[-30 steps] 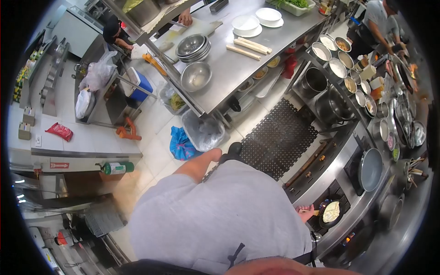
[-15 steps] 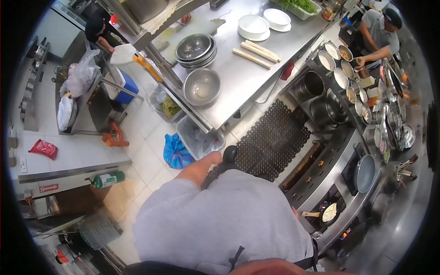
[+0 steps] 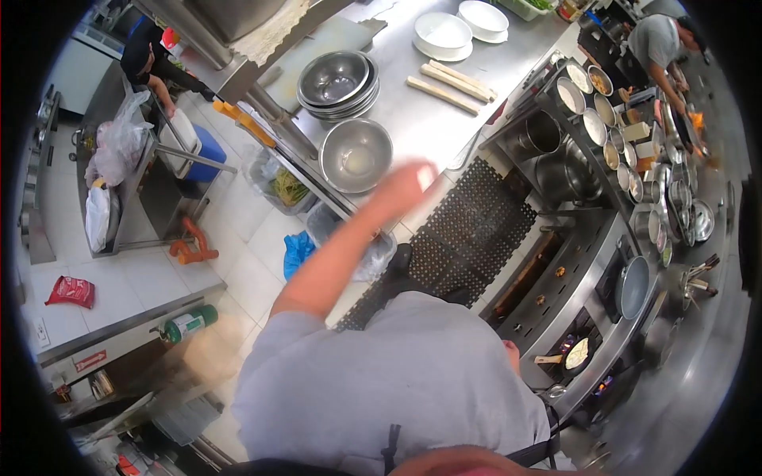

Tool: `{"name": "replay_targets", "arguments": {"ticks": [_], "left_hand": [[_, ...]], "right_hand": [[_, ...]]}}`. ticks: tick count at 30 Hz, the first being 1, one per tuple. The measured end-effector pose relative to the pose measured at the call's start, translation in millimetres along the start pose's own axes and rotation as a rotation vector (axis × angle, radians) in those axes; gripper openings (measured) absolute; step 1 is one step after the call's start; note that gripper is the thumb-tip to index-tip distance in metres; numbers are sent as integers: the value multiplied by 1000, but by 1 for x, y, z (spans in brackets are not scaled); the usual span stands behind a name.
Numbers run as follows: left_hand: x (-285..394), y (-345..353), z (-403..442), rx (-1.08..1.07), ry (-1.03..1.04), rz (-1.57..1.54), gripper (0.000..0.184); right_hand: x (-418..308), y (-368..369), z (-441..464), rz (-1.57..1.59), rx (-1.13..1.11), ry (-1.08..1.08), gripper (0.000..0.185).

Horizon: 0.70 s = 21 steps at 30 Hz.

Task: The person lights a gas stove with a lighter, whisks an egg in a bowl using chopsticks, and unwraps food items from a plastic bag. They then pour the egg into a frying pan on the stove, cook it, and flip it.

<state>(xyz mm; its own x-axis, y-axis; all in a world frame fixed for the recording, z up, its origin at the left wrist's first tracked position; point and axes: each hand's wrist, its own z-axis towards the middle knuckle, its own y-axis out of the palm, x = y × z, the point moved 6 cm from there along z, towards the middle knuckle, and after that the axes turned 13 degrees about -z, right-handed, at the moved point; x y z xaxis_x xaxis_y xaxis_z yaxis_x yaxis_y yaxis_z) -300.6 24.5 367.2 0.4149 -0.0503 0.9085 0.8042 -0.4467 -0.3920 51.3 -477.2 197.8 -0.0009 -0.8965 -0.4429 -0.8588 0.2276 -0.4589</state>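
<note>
My left hand (image 3: 403,190) reaches forward beside the counter's edge, just right of a steel mixing bowl (image 3: 355,155). Its fingers are smeared by motion. A bright white patch shows at the fingertips, and I cannot make out whether it is a held thing. The bowl has a little pale stuff at its bottom. Only a sliver of my right hand (image 3: 512,351) shows past my shirt, near the wooden handle of a small frying pan (image 3: 577,355); its fingers are hidden. Flat pale yellow food (image 3: 576,354) lies in that pan, on a lit burner.
Stacked steel bowls (image 3: 337,79), white plates (image 3: 442,33) and pale wooden sticks (image 3: 456,83) sit on the counter. Below its edge is a bin (image 3: 373,260) beside a blue bag (image 3: 298,252). A grey pan (image 3: 633,287) rests on the stove. Co-workers stand far left and far right.
My left hand has risen from over the bin and swung forward to the counter's edge by the bowl. The co-worker at right leans farther over the stove. The view has shifted slightly.
</note>
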Motion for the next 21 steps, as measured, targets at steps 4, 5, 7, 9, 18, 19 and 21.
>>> {"name": "replay_targets", "arguments": {"ticks": [4, 5, 7, 9, 18, 19, 21], "left_hand": [[-18, -148, 85, 569, -2, 529, 60], [-39, -164, 93, 500, -308, 535, 62], [-37, -177, 94, 410, -212, 559, 59], [-27, -182, 96, 304, -124, 588, 57], [-54, -248, 97, 957, 213, -1046, 21], [-70, -246, 102, 991, 301, -1591, 21], [-107, -248, 117, 1072, 222, -1668, 23]], "right_hand": [[19, 5, 29, -134, 10, -68, 18], [28, 5, 38, -178, 17, -88, 20], [29, 3, 37, -140, 47, -86, 22], [29, 1, 27, -120, 79, -92, 24], [72, -4, 23, -81, 75, -60, 19], [76, -4, 23, -75, 76, -49, 19], [80, -6, 24, -60, 78, -36, 19]]}}
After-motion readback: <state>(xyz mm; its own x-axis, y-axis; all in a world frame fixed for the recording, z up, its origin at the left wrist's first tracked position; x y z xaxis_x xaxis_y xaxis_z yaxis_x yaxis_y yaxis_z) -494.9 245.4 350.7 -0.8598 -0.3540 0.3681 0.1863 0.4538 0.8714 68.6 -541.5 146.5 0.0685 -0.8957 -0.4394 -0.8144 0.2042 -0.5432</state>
